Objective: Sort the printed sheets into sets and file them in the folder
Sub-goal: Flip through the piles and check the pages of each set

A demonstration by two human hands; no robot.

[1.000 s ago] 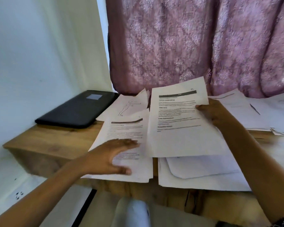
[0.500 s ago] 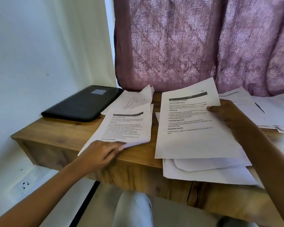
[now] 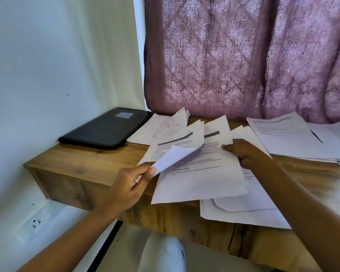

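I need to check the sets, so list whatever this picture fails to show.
Head view only.
1. Text on the large sheet the right hand holds: too small and blurred to read.
2. Lower text of the curled sheet the left hand pinches: covered by its own folded-up corner.
3. Contents of the black folder: closed cover.
4. Far-right stack: cut off by the frame edge.

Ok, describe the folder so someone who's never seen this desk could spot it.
Look at the wooden desk, far left corner by the white wall. The folder lies flat there, closed: the only black thing among white sheets.
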